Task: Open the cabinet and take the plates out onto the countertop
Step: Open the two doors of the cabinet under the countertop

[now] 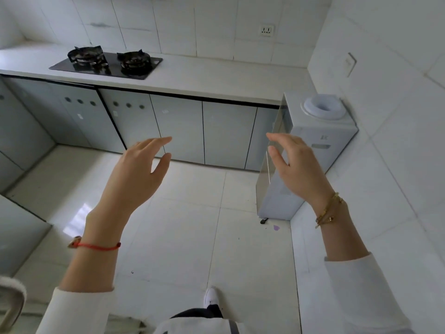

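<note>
A row of pale grey-blue cabinet doors (226,131) runs under the white countertop (216,78); every door is closed. No plates show anywhere. My left hand (137,169) is raised in front of me, fingers apart, holding nothing, well short of the doors. My right hand (296,165) is raised at the same height, fingers apart and empty, in front of the water dispenser. Both hands hover in the air above the floor.
A black two-burner gas hob (106,65) sits on the countertop at the left. A white water dispenser (305,150) stands in the right corner against the tiled wall. More cabinets (19,131) line the left side. White tiled floor (192,225) lies between me and the doors.
</note>
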`<move>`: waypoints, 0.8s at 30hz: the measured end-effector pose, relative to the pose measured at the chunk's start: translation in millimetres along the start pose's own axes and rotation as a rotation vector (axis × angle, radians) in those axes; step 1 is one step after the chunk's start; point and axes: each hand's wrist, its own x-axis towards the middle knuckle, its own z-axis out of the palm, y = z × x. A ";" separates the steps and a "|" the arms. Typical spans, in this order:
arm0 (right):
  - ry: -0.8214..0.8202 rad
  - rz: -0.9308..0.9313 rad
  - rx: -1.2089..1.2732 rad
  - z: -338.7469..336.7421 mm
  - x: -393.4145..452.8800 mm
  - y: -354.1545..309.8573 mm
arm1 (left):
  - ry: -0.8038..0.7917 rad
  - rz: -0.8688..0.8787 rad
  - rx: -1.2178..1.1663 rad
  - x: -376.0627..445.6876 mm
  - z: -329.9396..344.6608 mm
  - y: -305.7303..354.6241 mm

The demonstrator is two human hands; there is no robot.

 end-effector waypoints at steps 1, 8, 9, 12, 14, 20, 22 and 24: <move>0.001 -0.005 0.003 5.2 14.1 1.2 | -0.007 -0.004 0.000 12.9 3.4 -4.5; -0.033 0.001 0.024 35.7 100.1 13.0 | -0.007 -0.034 -0.012 94.7 19.1 -34.8; -0.040 0.000 0.025 40.0 111.2 15.0 | -0.006 -0.044 -0.011 103.9 21.0 -39.3; -0.054 -0.011 0.027 55.2 147.1 20.4 | -0.011 -0.063 -0.001 131.0 28.9 -52.7; -0.065 -0.027 0.030 68.6 173.8 24.4 | -0.016 -0.082 0.006 151.3 35.5 -62.8; -0.105 -0.064 0.052 111.8 267.2 43.0 | 0.004 -0.140 0.012 220.7 57.6 -96.2; -0.121 -0.085 0.054 121.4 303.3 48.8 | 0.016 -0.161 0.016 248.3 64.8 -107.2; -0.130 -0.107 0.060 128.1 342.7 53.6 | 0.018 -0.186 0.025 279.5 71.0 -117.5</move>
